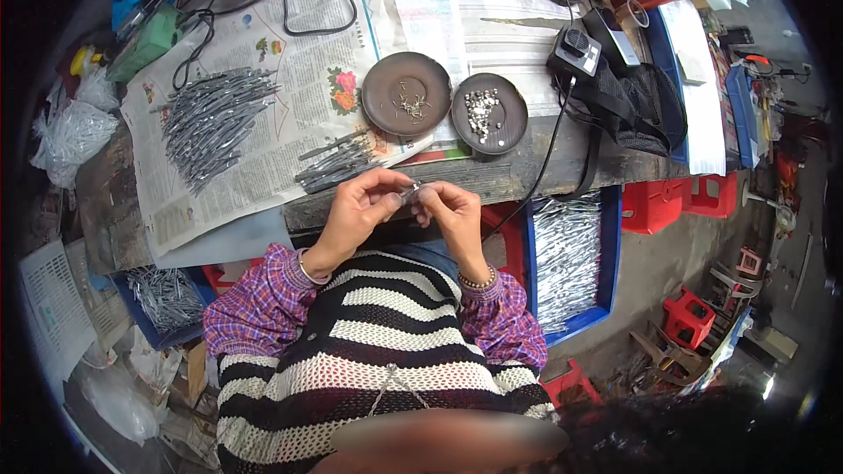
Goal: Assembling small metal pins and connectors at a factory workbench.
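Observation:
Just in front of my chest, at the table's near edge, both hands meet around a small silvery metal piece (pixel 413 190). My left hand (pixel 358 211) pinches it between thumb and forefinger. The fingertips of my right hand (pixel 451 212) are closed on it from the other side, and they hide most of its shape. Beyond the hands stand two round brown dishes. The left dish (pixel 378 88) holds thin little pins, the right dish (pixel 515 127) small shiny round bits. Slim grey metal pieces (pixel 338 161) lie in a small pile by my left hand; a larger pile (pixel 215 123) spreads farther left.
Newspaper (pixel 316 39) covers the table's left part. A black cable (pixel 286 9) loops across it. Right of the dishes sit a small black device (pixel 575 48) with a cord and a black mesh bag (pixel 645 105). Blue crates (pixel 612 254) of metal pieces and red stools (pixel 652 206) stand below.

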`<move>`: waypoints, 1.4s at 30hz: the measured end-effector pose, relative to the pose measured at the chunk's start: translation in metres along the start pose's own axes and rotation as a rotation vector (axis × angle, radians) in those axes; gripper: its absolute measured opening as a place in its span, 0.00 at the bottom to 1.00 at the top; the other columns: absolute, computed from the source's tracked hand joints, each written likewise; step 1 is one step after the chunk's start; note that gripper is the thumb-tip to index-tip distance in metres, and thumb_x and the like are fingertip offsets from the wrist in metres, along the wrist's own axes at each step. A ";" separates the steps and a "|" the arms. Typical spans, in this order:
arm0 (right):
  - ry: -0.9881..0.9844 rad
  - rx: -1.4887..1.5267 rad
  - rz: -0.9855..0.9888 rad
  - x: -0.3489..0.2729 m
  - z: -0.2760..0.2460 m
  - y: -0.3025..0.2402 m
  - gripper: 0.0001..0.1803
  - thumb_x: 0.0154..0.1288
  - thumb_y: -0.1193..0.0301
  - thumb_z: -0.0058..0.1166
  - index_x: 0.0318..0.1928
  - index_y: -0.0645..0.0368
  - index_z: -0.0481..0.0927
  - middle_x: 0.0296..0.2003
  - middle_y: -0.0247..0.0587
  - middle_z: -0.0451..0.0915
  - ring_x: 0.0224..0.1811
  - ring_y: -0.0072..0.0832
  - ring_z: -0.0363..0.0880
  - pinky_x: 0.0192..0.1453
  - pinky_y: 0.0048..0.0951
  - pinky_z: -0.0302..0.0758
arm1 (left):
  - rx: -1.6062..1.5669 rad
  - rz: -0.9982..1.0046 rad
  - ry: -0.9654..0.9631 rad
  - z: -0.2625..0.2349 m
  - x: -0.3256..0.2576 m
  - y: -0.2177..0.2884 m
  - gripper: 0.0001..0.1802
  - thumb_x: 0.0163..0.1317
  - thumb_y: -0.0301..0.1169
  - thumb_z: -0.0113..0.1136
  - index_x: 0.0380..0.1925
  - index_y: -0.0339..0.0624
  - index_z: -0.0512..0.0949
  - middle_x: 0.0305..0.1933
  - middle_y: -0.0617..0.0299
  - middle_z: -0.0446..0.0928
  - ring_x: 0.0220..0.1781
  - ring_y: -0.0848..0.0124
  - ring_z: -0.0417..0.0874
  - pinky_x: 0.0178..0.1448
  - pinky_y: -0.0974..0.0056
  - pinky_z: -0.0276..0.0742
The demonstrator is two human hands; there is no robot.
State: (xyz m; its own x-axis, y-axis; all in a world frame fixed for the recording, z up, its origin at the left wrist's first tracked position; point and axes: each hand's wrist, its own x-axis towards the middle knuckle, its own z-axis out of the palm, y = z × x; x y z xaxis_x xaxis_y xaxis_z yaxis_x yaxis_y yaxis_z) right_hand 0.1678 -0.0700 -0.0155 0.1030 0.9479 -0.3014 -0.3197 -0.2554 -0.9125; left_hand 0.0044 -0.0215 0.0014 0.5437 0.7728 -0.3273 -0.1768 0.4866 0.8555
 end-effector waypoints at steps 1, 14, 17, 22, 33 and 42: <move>-0.001 0.000 0.000 -0.001 0.000 -0.001 0.09 0.64 0.72 0.53 0.31 0.65 0.80 0.21 0.31 0.77 0.20 0.13 0.71 0.23 0.15 0.68 | -0.027 -0.011 0.000 0.001 0.000 0.002 0.12 0.61 0.22 0.54 0.46 0.34 0.73 0.34 0.67 0.75 0.28 0.85 0.68 0.31 0.78 0.64; 0.016 -0.070 -0.024 0.000 0.006 -0.006 0.06 0.62 0.76 0.55 0.36 0.67 0.80 0.24 0.30 0.77 0.23 0.13 0.72 0.25 0.15 0.69 | 0.281 0.183 0.023 -0.011 0.001 0.012 0.10 0.59 0.22 0.56 0.42 0.35 0.76 0.34 0.67 0.76 0.33 0.80 0.74 0.35 0.74 0.70; 0.003 -0.081 -0.003 -0.002 0.008 -0.008 0.05 0.61 0.77 0.54 0.36 0.67 0.80 0.26 0.30 0.77 0.23 0.14 0.72 0.26 0.15 0.69 | 0.960 0.577 0.255 -0.026 0.012 0.046 0.13 0.52 0.18 0.55 0.40 0.37 0.77 0.36 0.53 0.77 0.35 0.61 0.80 0.40 0.63 0.75; -0.016 -0.136 0.017 -0.004 0.006 -0.003 0.05 0.61 0.77 0.55 0.36 0.66 0.80 0.27 0.30 0.78 0.23 0.14 0.73 0.27 0.15 0.70 | 1.200 0.608 0.311 -0.064 0.025 0.043 0.13 0.52 0.21 0.55 0.40 0.34 0.76 0.39 0.49 0.76 0.44 0.54 0.77 0.49 0.57 0.72; -0.062 -0.358 -0.088 -0.001 0.020 -0.008 0.04 0.59 0.79 0.55 0.34 0.67 0.80 0.24 0.33 0.76 0.22 0.15 0.72 0.26 0.17 0.68 | 1.401 0.492 0.220 -0.059 0.005 0.032 0.35 0.42 0.27 0.67 0.53 0.32 0.67 0.51 0.52 0.66 0.55 0.55 0.66 0.58 0.57 0.65; -0.030 -0.582 -0.325 0.000 0.020 -0.003 0.06 0.57 0.77 0.57 0.36 0.66 0.80 0.25 0.36 0.77 0.24 0.17 0.74 0.27 0.19 0.70 | 1.511 0.502 0.179 -0.045 0.019 0.033 0.39 0.39 0.28 0.69 0.55 0.36 0.64 0.45 0.51 0.65 0.49 0.54 0.67 0.52 0.56 0.65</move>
State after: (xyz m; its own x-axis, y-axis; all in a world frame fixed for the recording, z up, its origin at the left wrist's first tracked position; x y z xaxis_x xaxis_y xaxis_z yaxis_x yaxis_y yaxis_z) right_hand 0.1497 -0.0655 -0.0070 0.0798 0.9967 0.0141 0.2844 -0.0092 -0.9587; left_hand -0.0282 0.0272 0.0053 0.5654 0.8113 0.1487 0.6952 -0.5658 0.4434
